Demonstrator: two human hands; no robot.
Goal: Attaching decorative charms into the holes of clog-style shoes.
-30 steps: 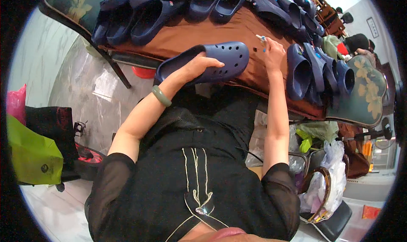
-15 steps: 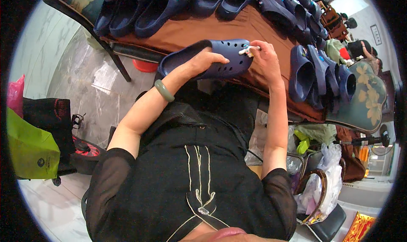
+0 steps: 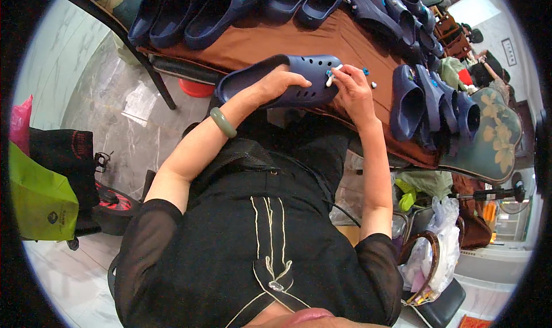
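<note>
while a green bangle point(image 3: 222, 123) is worn on the wrist, a navy clog point(image 3: 287, 81) is gripped across its upper by the left hand point(image 3: 277, 84) at the near edge of a brown table point(image 3: 276, 37). a small white charm point(image 3: 333, 75) is pinched against the clog's toe by the right hand point(image 3: 352, 92). farther back, rows of navy clogs point(image 3: 218, 6) are laid out.

The person wore a black top point(image 3: 253, 242) with sheer short sleeves, cream stitching, and a green bangle point(image 3: 222, 123).
</note>
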